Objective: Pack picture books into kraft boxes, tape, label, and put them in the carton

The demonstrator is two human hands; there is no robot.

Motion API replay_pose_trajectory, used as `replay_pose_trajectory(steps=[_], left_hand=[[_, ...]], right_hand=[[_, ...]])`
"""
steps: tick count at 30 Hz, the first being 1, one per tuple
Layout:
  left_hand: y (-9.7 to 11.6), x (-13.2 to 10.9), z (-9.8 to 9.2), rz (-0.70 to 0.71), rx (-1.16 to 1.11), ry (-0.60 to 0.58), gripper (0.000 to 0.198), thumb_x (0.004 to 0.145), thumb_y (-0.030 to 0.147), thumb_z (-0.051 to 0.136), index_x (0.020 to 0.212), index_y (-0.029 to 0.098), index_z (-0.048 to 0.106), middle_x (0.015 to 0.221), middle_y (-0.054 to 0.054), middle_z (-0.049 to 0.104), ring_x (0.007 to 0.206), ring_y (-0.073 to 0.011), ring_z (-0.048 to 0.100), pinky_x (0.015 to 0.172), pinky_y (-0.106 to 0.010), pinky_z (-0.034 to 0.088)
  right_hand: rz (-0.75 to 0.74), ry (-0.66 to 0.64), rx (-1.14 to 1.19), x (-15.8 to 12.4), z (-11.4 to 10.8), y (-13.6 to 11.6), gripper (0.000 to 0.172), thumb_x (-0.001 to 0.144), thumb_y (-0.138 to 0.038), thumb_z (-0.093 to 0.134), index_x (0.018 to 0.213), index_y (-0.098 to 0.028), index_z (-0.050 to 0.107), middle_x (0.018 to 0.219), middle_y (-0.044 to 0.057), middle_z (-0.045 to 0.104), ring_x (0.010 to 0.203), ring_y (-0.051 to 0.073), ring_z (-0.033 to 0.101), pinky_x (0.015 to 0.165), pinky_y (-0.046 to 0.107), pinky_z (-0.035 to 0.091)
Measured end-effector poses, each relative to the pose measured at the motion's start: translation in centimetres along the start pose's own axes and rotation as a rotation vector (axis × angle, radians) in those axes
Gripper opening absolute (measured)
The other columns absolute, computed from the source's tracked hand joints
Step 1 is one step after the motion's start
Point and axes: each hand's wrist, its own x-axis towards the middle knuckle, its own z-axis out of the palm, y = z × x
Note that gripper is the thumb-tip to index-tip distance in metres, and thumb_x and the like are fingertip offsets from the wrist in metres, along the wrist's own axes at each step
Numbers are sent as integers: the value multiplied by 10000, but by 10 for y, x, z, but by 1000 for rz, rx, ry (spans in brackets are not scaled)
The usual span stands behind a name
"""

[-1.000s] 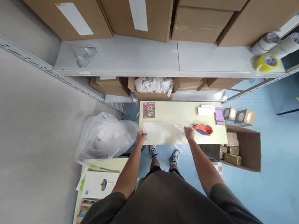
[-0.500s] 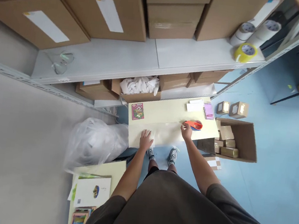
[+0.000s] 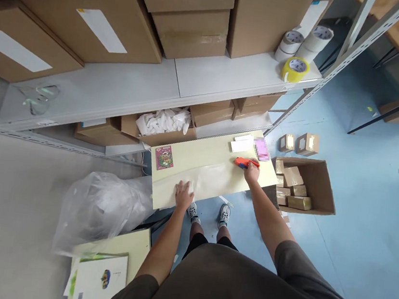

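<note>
My left hand [image 3: 183, 195] lies flat with fingers spread on a pale, thin sheet [image 3: 212, 176], which stretches along the front of the cream table [image 3: 199, 155]. Near the table's right end, my right hand [image 3: 252, 172] is closed around an orange and blue tape dispenser [image 3: 242, 162]; the fingers partly cover it. A pink booklet with a colourful cover [image 3: 164, 157] rests at the table's left end. Behind the dispenser are white cards [image 3: 242, 144] and a blurred-out purple item [image 3: 261, 149].
A grey shelf [image 3: 230, 78] with cardboard boxes and tape rolls [image 3: 295, 69] stands beyond the table. An open carton [image 3: 320, 186] holding several small boxes is on the floor at right. At left are a bulging clear plastic bag [image 3: 105, 206] and a side table with books [image 3: 100, 278].
My right hand has moved from the dispenser's left end to its right side and gripped it. The dispenser has turned. My left hand stays on the sheet; the camera view has shifted.
</note>
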Motion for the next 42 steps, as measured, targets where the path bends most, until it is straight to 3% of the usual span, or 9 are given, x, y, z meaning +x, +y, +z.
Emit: replay_pose_trajectory(steps=[7,10,14,19,25,29,34,38,42], left_hand=[[45,21,8,1,-13,-19,868,909,491,701,1688,248,405,1817,-116,166,1668,-448,54,1320,-605,214],[51,23,6,18,-37,4,870,903,487,703,1686,253,405,1812,-107,193,1672,-423,71,1318,-590,236],[27,16,-5,-31,-35,91,816,928,446,664,1675,225,422,1807,-123,204,1674,-407,78,1308,-590,262],[-29,1,-24,-168,-26,50,971,853,508,763,1698,255,358,1812,-125,184,1669,-410,111,1283,-578,311],[-46,-4,-33,-98,-56,-19,985,803,474,819,1673,267,405,1811,-124,185,1663,-415,145,1273,-577,331],[-50,3,-46,-97,-241,101,797,879,511,761,1593,244,529,1759,-153,330,1637,-387,262,1272,-538,351],[-88,27,-91,-105,-584,297,609,1009,466,595,1554,197,568,1633,-146,536,1558,-294,444,1301,-455,330],[-126,60,-127,-157,-800,293,617,1025,486,586,1576,210,545,1627,-127,551,1527,-291,494,1284,-431,363],[-149,98,-137,-157,-927,225,676,1036,532,575,1625,212,481,1626,-148,548,1483,-289,551,1226,-427,434]], right_hand=[[-126,101,-19,-21,-4,-12,462,951,-216,512,1379,-132,662,1322,216,702,1265,366,582,1103,498,423],[-397,-145,22,-54,20,-34,475,981,-260,500,1420,-201,670,1369,169,699,1320,340,570,1126,472,450],[-473,-409,-147,-86,56,-52,657,965,-351,607,1610,-275,508,1726,114,409,1612,364,283,1225,518,359],[-397,-475,-298,-95,67,-35,722,980,-311,586,1677,-289,399,1815,98,185,1673,324,151,1269,547,284],[-317,-396,-191,-94,63,-38,705,889,-260,642,1587,-273,537,1741,116,383,1634,334,291,1247,564,369],[-231,-307,140,-87,73,-90,590,910,-314,594,1489,-207,634,1612,144,561,1517,304,505,1214,485,460],[-204,-394,512,-79,103,-199,627,919,-402,580,1513,-203,616,1611,125,572,1495,283,535,1219,474,456],[-200,-483,616,-81,141,-282,665,920,-470,597,1535,-219,612,1616,105,570,1540,275,482,1270,432,380],[-174,-535,506,-84,183,-330,696,922,-487,615,1554,-196,593,1620,121,562,1543,298,480,1269,437,380]])
